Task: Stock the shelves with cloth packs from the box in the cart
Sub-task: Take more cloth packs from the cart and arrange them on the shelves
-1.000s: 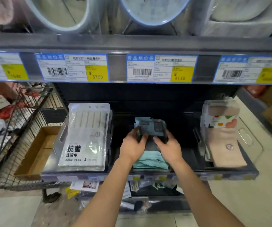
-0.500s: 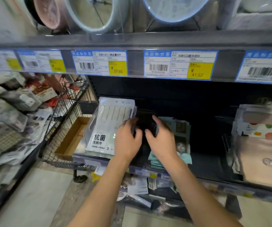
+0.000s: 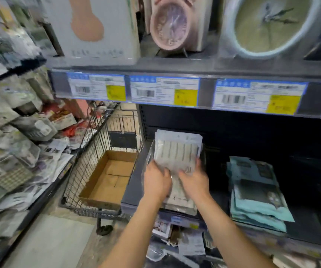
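1. Cart at the near left holds the cardboard box, which shows only its bare bottom. If no packs are left in it, another reach there would be wasted.
2. White cloth packs are stacked at the left end of the shelf. The left hand and right hand both lie backs-up on the front pack. Blur hides the fingers, so pinching or pressing cannot be told apart. An uneven push could slide the slick packs off the near edge.
3. Teal cloth packs lie to the right with corners overhanging, and a brushing forearm could drag them down.
4. Price labels are blue and yellow, too blurred to read.
5. Print on the white pack shows only an "AI"-like mark.
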The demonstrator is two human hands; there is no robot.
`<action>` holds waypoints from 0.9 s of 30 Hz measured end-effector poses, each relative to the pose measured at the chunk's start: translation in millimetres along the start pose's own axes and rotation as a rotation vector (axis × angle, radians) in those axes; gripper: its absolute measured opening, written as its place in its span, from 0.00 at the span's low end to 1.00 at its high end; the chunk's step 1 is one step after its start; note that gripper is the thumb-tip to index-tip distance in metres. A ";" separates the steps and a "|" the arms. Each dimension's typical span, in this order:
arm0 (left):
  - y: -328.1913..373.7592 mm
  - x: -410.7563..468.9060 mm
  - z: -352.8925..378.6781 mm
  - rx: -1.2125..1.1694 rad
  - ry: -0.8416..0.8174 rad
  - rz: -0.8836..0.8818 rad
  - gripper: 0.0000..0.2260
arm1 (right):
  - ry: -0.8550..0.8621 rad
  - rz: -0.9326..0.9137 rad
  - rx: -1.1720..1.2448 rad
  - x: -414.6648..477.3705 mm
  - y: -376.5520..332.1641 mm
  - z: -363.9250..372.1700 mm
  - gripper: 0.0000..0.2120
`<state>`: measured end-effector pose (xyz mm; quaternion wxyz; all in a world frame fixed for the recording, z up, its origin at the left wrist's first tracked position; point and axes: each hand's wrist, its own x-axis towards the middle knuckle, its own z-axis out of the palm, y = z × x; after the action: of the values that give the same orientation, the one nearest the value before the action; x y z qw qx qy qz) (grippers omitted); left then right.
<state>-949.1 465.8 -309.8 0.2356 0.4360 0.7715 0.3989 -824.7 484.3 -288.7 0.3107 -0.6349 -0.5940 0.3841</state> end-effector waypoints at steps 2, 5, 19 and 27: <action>-4.6 9.3 0.4 -0.046 -0.055 -0.026 0.12 | 0.082 0.039 0.054 3.6 0.9 9.4 0.37; -9.0 19.9 -0.6 -0.069 -0.078 -0.025 0.13 | 0.112 0.085 0.056 5.5 1.1 15.7 0.37; -29.3 34.7 -1.2 -0.208 -0.387 -0.193 0.41 | 0.033 0.225 0.230 18.5 25.5 31.9 0.34; -25.3 45.0 9.3 -0.063 -0.508 -0.308 0.44 | -0.039 0.211 0.383 23.0 32.2 31.2 0.35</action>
<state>-977.6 500.7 -336.6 0.4923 0.3922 0.7321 0.2605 -834.9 501.9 -334.8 0.3721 -0.6154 -0.4464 0.5325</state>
